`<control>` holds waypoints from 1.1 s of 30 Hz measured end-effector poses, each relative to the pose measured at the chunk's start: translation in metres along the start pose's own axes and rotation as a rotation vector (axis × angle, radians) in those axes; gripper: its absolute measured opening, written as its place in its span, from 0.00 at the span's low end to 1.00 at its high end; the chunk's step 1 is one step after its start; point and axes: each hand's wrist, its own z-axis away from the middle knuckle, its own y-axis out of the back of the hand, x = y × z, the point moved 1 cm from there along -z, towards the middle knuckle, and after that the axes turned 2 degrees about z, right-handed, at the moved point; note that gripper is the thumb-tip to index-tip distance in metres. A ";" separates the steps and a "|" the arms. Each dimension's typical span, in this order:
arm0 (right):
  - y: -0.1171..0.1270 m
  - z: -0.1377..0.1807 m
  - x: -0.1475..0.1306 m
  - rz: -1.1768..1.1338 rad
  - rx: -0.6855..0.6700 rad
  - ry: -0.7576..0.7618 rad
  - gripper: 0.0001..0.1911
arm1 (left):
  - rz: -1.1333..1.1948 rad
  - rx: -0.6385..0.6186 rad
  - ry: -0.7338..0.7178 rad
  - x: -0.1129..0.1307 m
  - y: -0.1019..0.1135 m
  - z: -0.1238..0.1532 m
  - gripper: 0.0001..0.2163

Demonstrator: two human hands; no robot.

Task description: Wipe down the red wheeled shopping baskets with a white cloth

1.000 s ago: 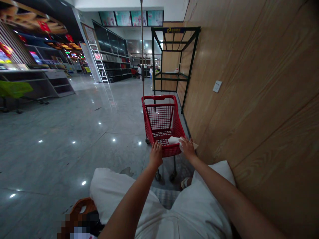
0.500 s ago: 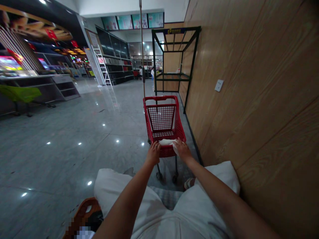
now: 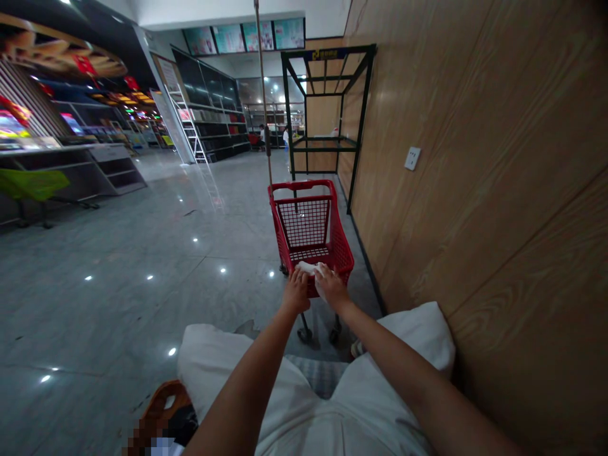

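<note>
A small red shopping cart (image 3: 339, 235) stands on the floor in front of my knees, its near rim toward me. Across that rim lies a crumpled white cloth (image 3: 310, 268). My right hand (image 3: 332, 290) is closed on the cloth, pressing it against the rim. To its left, my left hand (image 3: 297, 290) curls its fingers over the rim, right beside the cloth's left end. The fingertips of both hands are partly hidden by the cloth and the rim.
A wood-panelled wall (image 3: 427, 234) with a socket (image 3: 412, 158) runs close on my right. Beyond the cart stands a dark metal frame (image 3: 351, 152). A thin pole (image 3: 262, 82) rises by the cart's far left corner. An orange basket (image 3: 164, 405) sits by my left leg; a green cart (image 3: 33, 183) is far left.
My right hand has slid left along the rim with the cloth, closer to my left hand, and the cloth is bunched up more. The view has shifted slightly.
</note>
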 end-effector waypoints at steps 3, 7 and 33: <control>0.013 0.007 0.041 0.021 -0.021 0.032 0.24 | 0.012 -0.028 -0.041 -0.007 0.003 0.001 0.34; 0.023 0.016 0.078 0.060 0.004 -0.110 0.24 | 0.032 -0.035 -0.010 0.001 0.002 -0.002 0.33; 0.008 0.001 -0.009 -0.098 -0.038 -0.101 0.25 | 0.022 0.034 0.027 0.027 -0.013 -0.003 0.39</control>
